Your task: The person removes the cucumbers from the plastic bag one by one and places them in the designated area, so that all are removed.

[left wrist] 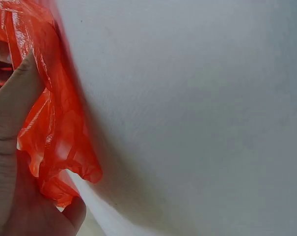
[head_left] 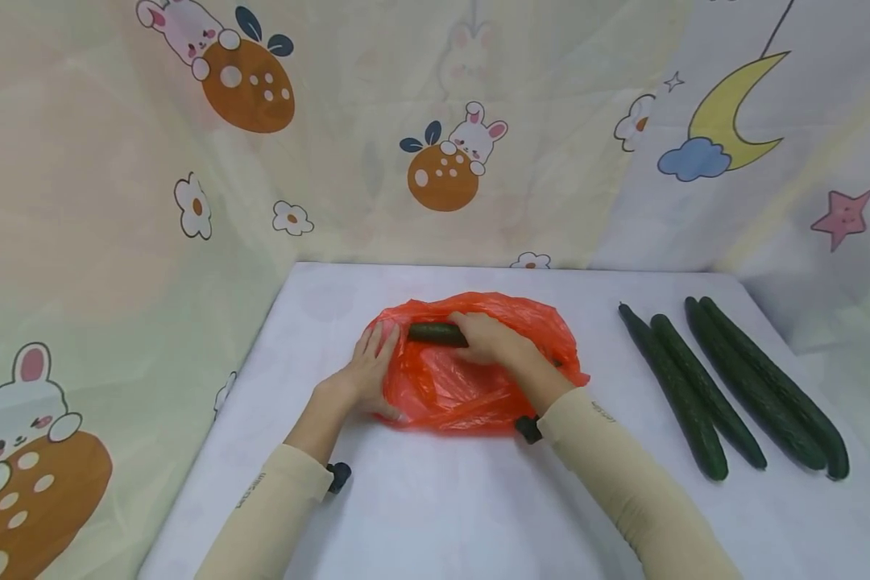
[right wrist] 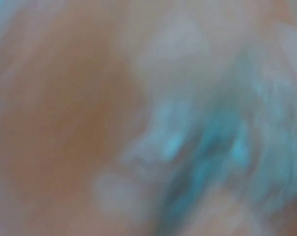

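Observation:
A red plastic bag lies spread at the middle of the table, its thin film crumpled. My left hand holds the bag's left edge, fingers apart on top and thumb lower down. In the left wrist view, red film runs between the thumb and fingers. A dark green cucumber lies level at the bag's opening, and my right hand grips its right part, which is hidden under the hand. Blur in the right wrist view lets no clear shape be told.
Two slimmer cucumbers lie slantwise on the right of the white table. Beside them are two longer cucumbers. A printed cloth hangs behind and at the sides. Small black devices sit at both wrists.

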The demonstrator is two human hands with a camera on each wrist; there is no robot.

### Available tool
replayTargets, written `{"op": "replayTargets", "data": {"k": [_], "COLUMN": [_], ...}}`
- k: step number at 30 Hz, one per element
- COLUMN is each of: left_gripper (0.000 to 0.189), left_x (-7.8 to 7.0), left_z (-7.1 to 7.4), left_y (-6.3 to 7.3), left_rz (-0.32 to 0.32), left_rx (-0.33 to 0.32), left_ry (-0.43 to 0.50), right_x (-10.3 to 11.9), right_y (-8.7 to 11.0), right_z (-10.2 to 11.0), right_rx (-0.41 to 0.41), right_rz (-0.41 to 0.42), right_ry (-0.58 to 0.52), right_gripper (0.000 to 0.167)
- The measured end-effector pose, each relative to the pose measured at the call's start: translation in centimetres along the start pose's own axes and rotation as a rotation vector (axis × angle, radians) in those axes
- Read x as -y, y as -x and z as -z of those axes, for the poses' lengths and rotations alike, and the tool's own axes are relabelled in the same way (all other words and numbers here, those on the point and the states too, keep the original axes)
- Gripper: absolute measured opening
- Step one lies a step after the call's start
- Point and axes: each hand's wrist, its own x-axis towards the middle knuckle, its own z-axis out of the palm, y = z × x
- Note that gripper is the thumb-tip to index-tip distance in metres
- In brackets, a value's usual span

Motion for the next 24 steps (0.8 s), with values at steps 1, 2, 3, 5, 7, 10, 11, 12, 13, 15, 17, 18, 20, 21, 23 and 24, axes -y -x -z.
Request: {"op": "replayTargets", "data": {"k": [1,2,3,5,7,10,11,12,13,15,17,18,20,21,23,24], "left_gripper": [0.146,0.146,0.146,0.146,0.147,0.149,0.15,0.15,0.15,0.15,0.15,0.15,0.15,0.15,0.149,0.149], "left_x": [0.0,0.0,0.0,0.1,0.2,0.6,0.7,0.8,0.9,1.1,1.3,1.4,1.5,1.6,1.7,1.7], "left_z": [0.0,-0.1,-0.2,-0.4,-0.6,-0.9,-1.0,-1.1,-1.2,-1.4,-1.6,-1.6,-1.6,-1.6,-1.6,-1.5], "left_y": [0.0,0.1,0.0,0.0,-0.1,-0.2,-0.2,-0.2,-0.2,-0.3,-0.3,-0.3,-0.3,-0.3,-0.2,-0.1], "left_rz": [0.002,0.004,0.003,0.013,0.026,0.043,0.05,0.054,0.056,0.066,0.071,0.072,0.077,0.078,0.083,0.084], "left_rx": [0.007,0.011,0.013,0.024,0.031,0.033,0.034,0.034,0.034,0.043,0.048,0.049,0.054,0.057,0.063,0.067], "left_ry": [-0.003,0.0,0.001,0.007,0.014,0.037,0.05,0.057,0.066,0.083,0.096,0.1,0.116,0.122,0.135,0.141], "right_x": [-0.2,-0.4,-0.6,-1.0,-1.2,-1.3,-1.3,-1.3,-1.3,-1.4,-1.4,-1.4,-1.4,-1.4,-1.5,-1.5], "right_y": [0.2,0.3,0.5,0.7,1.0,1.3,1.4,1.3,1.3,1.2,1.1,1.1,1.1,1.1,1.0,1.1], "right_z": [0.1,0.1,0.2,0.2,0.3,0.1,-0.1,-0.2,-0.4,-0.7,-1.0,-1.1,-1.3,-1.3,-1.4,-1.4], "right_rx": [-0.002,-0.002,-0.001,-0.001,-0.009,-0.032,-0.043,-0.053,-0.064,-0.085,-0.1,-0.104,-0.107,-0.106,-0.105,-0.105], "right_rz": [-0.012,-0.027,-0.039,-0.055,-0.057,-0.045,-0.039,-0.035,-0.032,-0.03,-0.031,-0.027,-0.018,-0.011,0.004,0.006], "right_ry": [0.002,0.002,0.005,0.022,0.032,0.034,0.025,0.015,0.005,-0.018,-0.047,-0.064,-0.091,-0.104,-0.135,-0.156], "right_gripper": [0.061,0.061,0.061,0.06,0.06,0.06,0.06,0.06,0.059,0.056,0.052,0.049,0.046,0.045,0.045,0.045]}}
